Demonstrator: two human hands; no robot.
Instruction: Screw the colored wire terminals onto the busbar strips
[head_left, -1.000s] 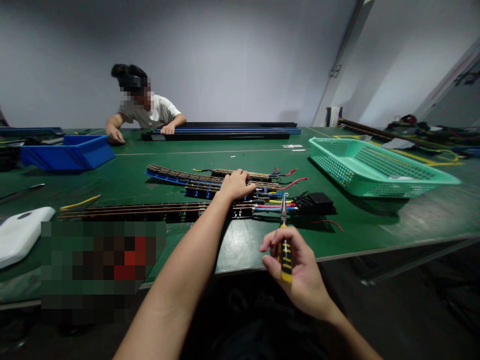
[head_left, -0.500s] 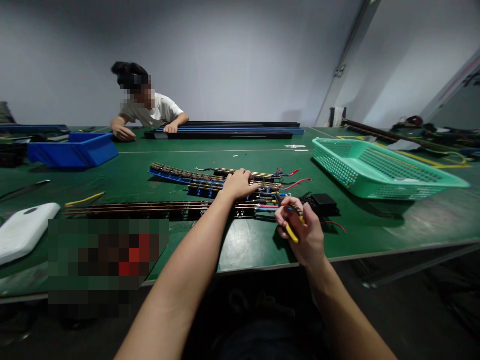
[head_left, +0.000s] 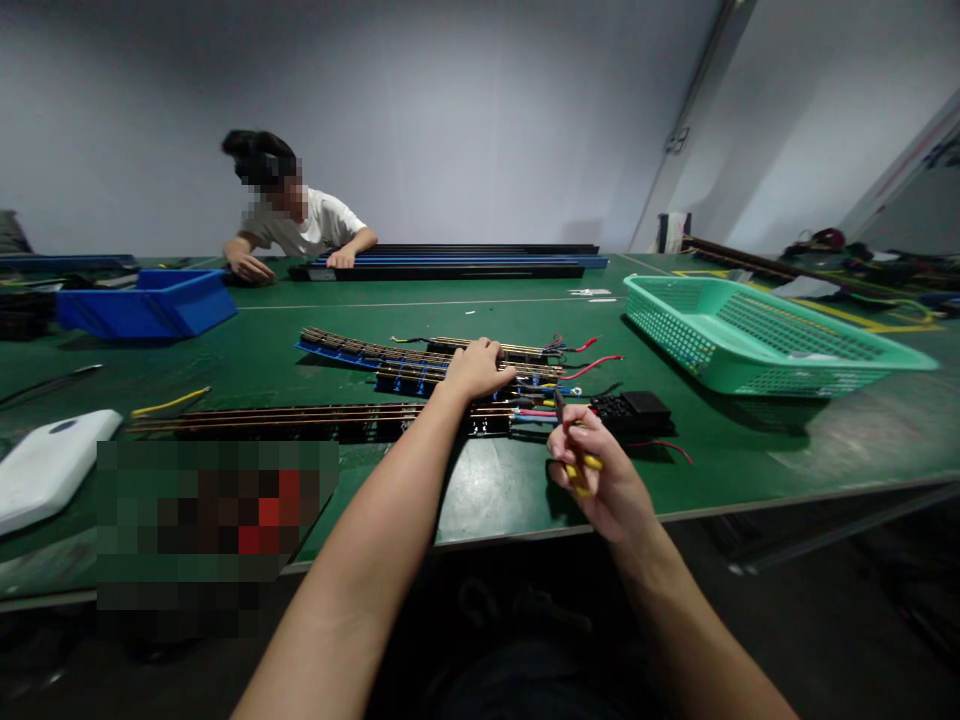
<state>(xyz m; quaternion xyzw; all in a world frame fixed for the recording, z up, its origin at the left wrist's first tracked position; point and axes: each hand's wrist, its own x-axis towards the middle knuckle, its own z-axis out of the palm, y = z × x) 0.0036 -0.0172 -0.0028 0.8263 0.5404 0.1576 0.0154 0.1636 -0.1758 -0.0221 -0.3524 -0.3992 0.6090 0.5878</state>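
My left hand (head_left: 478, 370) rests palm down over the strips in the middle of the table, its fingers bent over them. Whether it grips one cannot be made out. Yellow-handled pliers (head_left: 581, 472) are held in my right hand (head_left: 600, 460), their dark jaws pointing up toward the wire ends. Beneath my left wrist runs a long black strip with copper-coloured rods (head_left: 300, 418). Behind it lie shorter blue and black strips (head_left: 352, 348). Red wires (head_left: 600, 365) stick out at their right ends. A black block (head_left: 637, 410) lies just beyond my right hand.
A green basket (head_left: 720, 345) stands at the right, a blue bin (head_left: 150, 305) at the left. A white device (head_left: 52, 465) lies front left, near a yellow wire (head_left: 172, 400). Across the table, a person in a white shirt (head_left: 319, 222) leans beside long dark bars (head_left: 480, 262).
My right hand has turned a little, and both yellow handles of the pliers now show. My left hand has stayed in place. The person's head opposite has shifted slightly.
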